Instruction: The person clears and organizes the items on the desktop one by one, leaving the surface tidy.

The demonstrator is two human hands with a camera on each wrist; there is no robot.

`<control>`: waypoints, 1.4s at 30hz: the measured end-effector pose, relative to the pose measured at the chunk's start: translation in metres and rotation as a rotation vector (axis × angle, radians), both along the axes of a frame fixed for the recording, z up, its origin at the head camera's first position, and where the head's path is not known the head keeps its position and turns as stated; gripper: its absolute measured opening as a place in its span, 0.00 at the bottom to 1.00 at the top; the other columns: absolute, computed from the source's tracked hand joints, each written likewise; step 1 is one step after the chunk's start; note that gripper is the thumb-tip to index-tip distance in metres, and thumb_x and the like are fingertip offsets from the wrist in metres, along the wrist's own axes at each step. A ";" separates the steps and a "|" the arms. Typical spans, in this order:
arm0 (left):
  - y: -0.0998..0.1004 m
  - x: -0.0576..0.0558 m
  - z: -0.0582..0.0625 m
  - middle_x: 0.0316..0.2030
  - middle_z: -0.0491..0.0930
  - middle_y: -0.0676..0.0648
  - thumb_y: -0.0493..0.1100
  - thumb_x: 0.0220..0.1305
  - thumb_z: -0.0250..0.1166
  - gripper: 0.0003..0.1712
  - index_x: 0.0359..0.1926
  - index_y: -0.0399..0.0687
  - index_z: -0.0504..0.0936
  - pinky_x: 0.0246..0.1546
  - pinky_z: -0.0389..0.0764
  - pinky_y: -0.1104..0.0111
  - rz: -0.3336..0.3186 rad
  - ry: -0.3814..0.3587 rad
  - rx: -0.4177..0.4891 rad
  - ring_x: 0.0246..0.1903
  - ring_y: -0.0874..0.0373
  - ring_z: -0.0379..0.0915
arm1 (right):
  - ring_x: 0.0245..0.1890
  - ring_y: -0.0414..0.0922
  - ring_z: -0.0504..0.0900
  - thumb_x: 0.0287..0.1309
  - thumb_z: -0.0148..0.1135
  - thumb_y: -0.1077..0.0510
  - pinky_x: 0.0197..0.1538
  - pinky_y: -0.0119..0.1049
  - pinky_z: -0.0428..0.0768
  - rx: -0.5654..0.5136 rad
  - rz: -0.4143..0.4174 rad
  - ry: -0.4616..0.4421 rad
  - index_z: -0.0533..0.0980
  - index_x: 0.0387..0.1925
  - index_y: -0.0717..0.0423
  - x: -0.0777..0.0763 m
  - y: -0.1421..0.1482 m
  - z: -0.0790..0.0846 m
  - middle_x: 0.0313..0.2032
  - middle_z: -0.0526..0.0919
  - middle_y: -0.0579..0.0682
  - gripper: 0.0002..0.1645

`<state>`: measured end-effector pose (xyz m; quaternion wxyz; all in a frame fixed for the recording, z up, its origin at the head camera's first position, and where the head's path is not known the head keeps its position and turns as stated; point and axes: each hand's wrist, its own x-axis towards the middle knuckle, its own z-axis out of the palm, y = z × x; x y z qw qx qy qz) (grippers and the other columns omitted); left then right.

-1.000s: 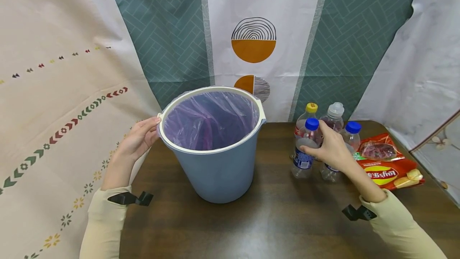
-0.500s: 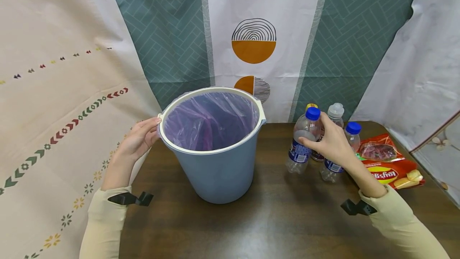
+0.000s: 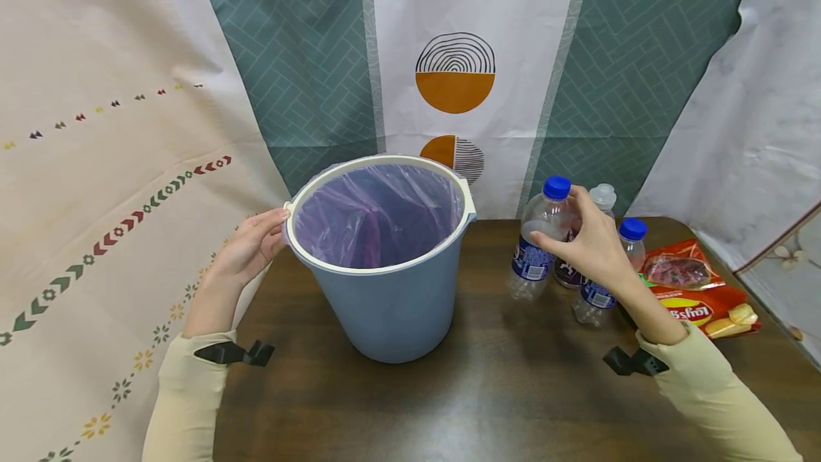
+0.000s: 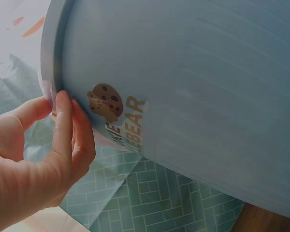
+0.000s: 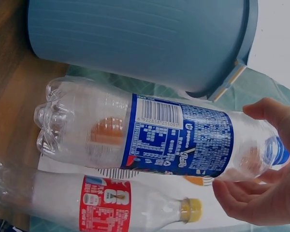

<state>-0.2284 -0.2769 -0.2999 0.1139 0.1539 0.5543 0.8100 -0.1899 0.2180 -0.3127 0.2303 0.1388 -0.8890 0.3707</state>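
A blue-grey trash can (image 3: 398, 312) with a white rim and a thin purple liner bag (image 3: 333, 227) stands on the table. My left hand (image 3: 246, 252) pinches its rim at the left between thumb and fingers; a bear sticker (image 4: 106, 101) shows below the rim in the left wrist view. My right hand (image 3: 593, 248) grips a clear plastic bottle (image 3: 531, 259) with a blue cap and blue label, fingers and thumb round its upper part. It tilts slightly, its cap to the right. A yellow-capped bottle with a red label (image 5: 106, 203) is beside it in the right wrist view.
Behind my right hand stand a white-capped bottle (image 3: 603, 198) and a second blue-capped bottle (image 3: 631, 237). Red snack bags (image 3: 702, 305) lie at the table's right end. Patterned cloth (image 3: 308, 55) hangs behind the brown table (image 3: 487, 391).
My right hand has lifted the blue-capped bottle and moved it up and slightly left, away from the other bottles. My left hand stays on the rim.
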 end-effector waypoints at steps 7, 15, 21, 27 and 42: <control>0.000 0.000 0.001 0.36 0.81 0.50 0.34 0.68 0.47 0.14 0.41 0.41 0.80 0.37 0.82 0.79 0.005 -0.001 0.001 0.34 0.65 0.79 | 0.44 0.61 0.78 0.46 0.70 0.51 0.38 0.58 0.82 -0.021 0.002 0.015 0.59 0.60 0.53 -0.001 -0.004 0.008 0.51 0.74 0.62 0.42; 0.000 -0.001 -0.001 0.36 0.81 0.50 0.34 0.68 0.47 0.14 0.41 0.41 0.81 0.37 0.82 0.79 0.013 -0.002 -0.011 0.34 0.65 0.80 | 0.45 0.59 0.78 0.46 0.69 0.52 0.40 0.55 0.83 -0.059 0.009 0.060 0.61 0.60 0.51 -0.002 -0.008 0.016 0.52 0.75 0.59 0.41; 0.000 -0.001 -0.002 0.36 0.81 0.50 0.34 0.68 0.48 0.13 0.42 0.41 0.80 0.37 0.82 0.79 0.010 0.010 -0.015 0.34 0.65 0.80 | 0.44 0.55 0.79 0.46 0.69 0.53 0.39 0.16 0.76 -0.080 0.018 0.114 0.62 0.61 0.46 -0.003 -0.010 0.023 0.52 0.77 0.56 0.40; -0.001 0.000 -0.002 0.36 0.80 0.50 0.34 0.68 0.48 0.13 0.42 0.41 0.80 0.37 0.82 0.79 0.019 0.000 -0.018 0.34 0.65 0.80 | 0.47 0.43 0.76 0.46 0.70 0.54 0.42 0.12 0.71 -0.104 0.019 0.128 0.63 0.62 0.41 -0.003 -0.014 0.033 0.52 0.78 0.52 0.40; 0.000 0.000 -0.002 0.36 0.81 0.50 0.34 0.69 0.47 0.14 0.42 0.40 0.79 0.37 0.82 0.79 0.003 -0.004 -0.005 0.34 0.65 0.80 | 0.50 0.33 0.73 0.47 0.68 0.57 0.42 0.16 0.73 -0.203 0.007 0.200 0.64 0.62 0.42 -0.007 -0.020 0.053 0.55 0.76 0.49 0.39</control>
